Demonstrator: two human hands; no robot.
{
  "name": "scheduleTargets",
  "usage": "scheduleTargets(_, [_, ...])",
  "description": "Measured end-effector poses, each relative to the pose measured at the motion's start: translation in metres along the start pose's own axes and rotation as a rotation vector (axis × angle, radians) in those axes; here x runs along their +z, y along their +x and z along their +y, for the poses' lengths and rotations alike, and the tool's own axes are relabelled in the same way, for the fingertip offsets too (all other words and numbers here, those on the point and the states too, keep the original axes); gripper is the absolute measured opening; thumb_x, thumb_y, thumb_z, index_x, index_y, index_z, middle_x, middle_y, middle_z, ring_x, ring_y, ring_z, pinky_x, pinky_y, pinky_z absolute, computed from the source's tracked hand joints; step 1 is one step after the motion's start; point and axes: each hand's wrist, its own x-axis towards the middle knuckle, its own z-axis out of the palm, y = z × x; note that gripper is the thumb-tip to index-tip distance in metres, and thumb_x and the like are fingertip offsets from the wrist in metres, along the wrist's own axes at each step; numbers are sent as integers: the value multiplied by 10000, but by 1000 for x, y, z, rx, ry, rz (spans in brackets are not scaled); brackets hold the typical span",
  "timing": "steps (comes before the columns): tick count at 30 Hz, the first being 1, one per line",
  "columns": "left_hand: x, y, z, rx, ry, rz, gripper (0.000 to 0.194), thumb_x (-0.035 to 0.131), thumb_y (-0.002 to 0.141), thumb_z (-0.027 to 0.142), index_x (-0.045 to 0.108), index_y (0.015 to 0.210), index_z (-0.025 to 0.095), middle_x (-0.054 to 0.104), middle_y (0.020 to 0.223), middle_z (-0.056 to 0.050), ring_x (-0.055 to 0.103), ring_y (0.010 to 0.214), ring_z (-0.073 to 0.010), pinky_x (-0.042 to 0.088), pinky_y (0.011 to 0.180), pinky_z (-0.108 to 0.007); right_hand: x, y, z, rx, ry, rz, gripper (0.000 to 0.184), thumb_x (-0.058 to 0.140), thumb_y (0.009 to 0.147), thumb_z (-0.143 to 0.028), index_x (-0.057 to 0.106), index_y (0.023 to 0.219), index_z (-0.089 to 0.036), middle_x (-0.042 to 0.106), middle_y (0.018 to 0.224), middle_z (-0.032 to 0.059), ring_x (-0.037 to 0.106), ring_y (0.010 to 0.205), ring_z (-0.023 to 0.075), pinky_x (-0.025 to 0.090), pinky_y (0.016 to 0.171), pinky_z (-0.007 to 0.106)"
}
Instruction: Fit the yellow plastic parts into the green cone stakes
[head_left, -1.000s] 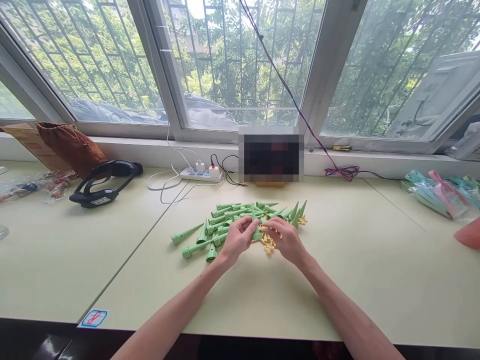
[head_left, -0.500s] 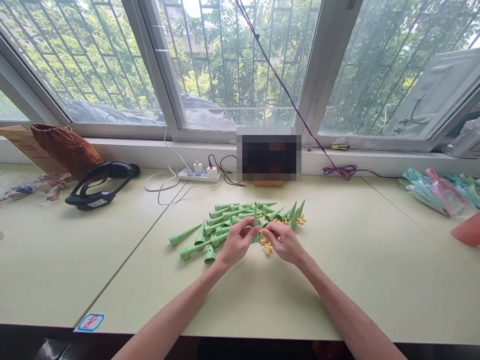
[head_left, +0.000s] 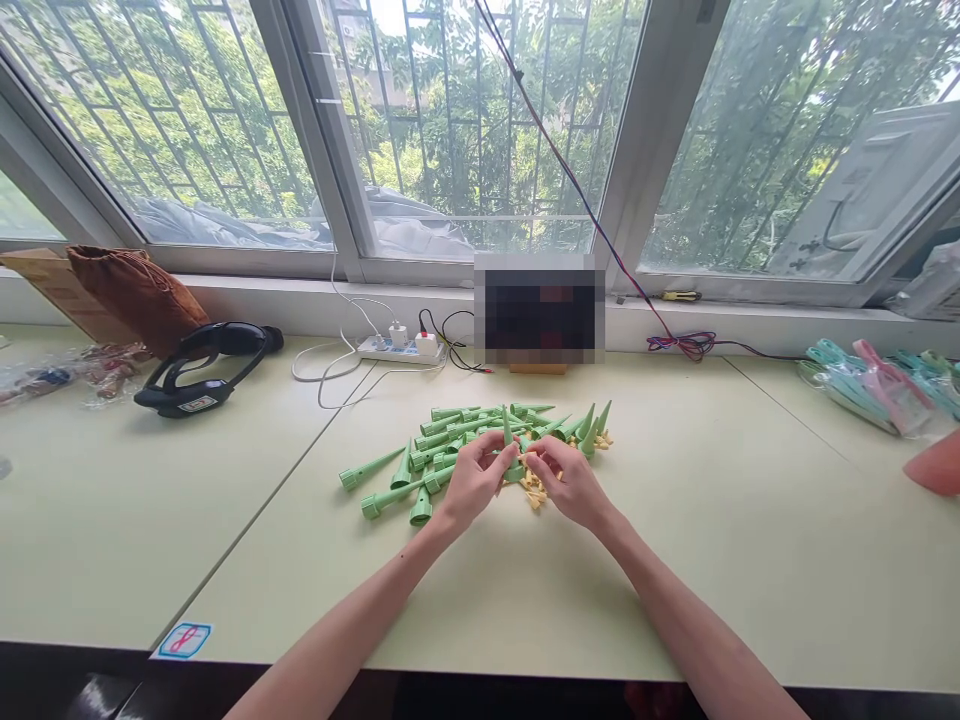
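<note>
A heap of several green plastic cone spikes (head_left: pixel 450 440) lies on the pale green table (head_left: pixel 735 560), mixed with small yellow pieces (head_left: pixel 537 489). My left hand (head_left: pixel 472 482) pinches one green spike (head_left: pixel 511 450) that stands upright, tip up, just in front of the heap. My right hand (head_left: pixel 571 480) meets it at the spike's base with fingertips pinched together; whether it grips a small yellow piece is hidden by the fingers.
A black headset (head_left: pixel 204 364) and a brown pouch (head_left: pixel 135 290) sit at the left. A white power strip (head_left: pixel 400 348) with cables lies by the windowsill. A bag of pastel plastic items (head_left: pixel 877 385) is at the right edge, beside a pinkish object (head_left: pixel 936 468).
Both hands stay at the same upright spike with only small finger movements. The view has shifted slightly.
</note>
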Motion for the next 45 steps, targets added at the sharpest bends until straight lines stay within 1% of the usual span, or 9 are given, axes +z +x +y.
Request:
scheduleTargets(4, [-1, 1, 2, -102, -95, 20, 373, 674, 805, 501, 630, 933, 153, 527, 652, 36, 311, 357, -12, 228, 333, -182, -3, -1, -5, -44, 52, 14, 211, 546, 939, -384, 603, 1022, -198, 623, 907, 58, 560, 656, 143, 480, 561, 266])
scheduleTargets(8, [-1, 2, -1, -156, -156, 16, 373, 698, 784, 506, 615, 878, 155, 400, 524, 83, 260, 334, -13, 190, 326, -178, -3, -1, -5, -73, 47, 30, 178, 585, 921, -371, 628, 973, -207, 608, 864, 51, 568, 667, 152, 492, 574, 279])
scheduleTargets(10, [-1, 2, -2, -151, -150, 13, 378, 696, 784, 511, 617, 876, 153, 404, 522, 79, 253, 340, -13, 186, 330, -180, -3, -1, -3, -75, 31, 41, 166, 593, 918, -368, 635, 940, -209, 605, 824, 44, 564, 662, 156, 483, 579, 285])
scheduleTargets(16, [-2, 1, -1, -83, -80, 2, 401, 689, 781, 521, 659, 907, 141, 523, 671, 22, 285, 404, -13, 219, 355, -183, -1, -1, 3, -79, -3, 54, 173, 613, 905, -375, 639, 885, -205, 608, 739, 23, 546, 637, 156, 459, 590, 287])
scheduleTargets(23, [-2, 0, 1, 10, 45, -8, 355, 649, 825, 480, 669, 942, 145, 581, 711, -12, 377, 466, -53, 290, 398, -188, -1, -1, 4, -55, -44, 62, 251, 586, 914, -410, 615, 785, -196, 591, 686, 16, 495, 603, 148, 415, 571, 275])
scheduleTargets(30, [0, -4, -5, 114, 114, -42, 312, 599, 869, 446, 661, 973, 159, 640, 849, -46, 571, 691, -146, 451, 590, -236, -1, 0, 4, -53, -95, 62, 361, 512, 947, -428, 563, 678, -192, 525, 600, -2, 427, 549, 130, 355, 530, 258])
scheduleTargets(34, [2, -6, -8, 147, 137, -54, 307, 559, 898, 440, 653, 984, 160, 621, 807, -39, 566, 691, -152, 447, 591, -243, -2, -1, 4, -44, -110, 48, 384, 471, 961, -399, 502, 638, -194, 472, 583, -10, 387, 541, 126, 323, 523, 256])
scheduleTargets(41, [2, -7, -11, 186, 261, -115, 286, 479, 951, 393, 620, 1037, 160, 547, 727, -16, 429, 601, -124, 329, 535, -239, -3, -1, 3, -16, -98, 26, 420, 432, 967, -374, 370, 588, -204, 364, 544, -33, 304, 513, 114, 258, 503, 260])
scheduleTargets(45, [0, -8, -14, 264, 364, -136, 234, 457, 966, 336, 605, 1047, 174, 534, 721, -8, 419, 604, -125, 332, 560, -244, -3, -1, 4, 1, -90, 16, 434, 432, 961, -365, 329, 570, -206, 356, 533, -36, 289, 497, 107, 237, 493, 262])
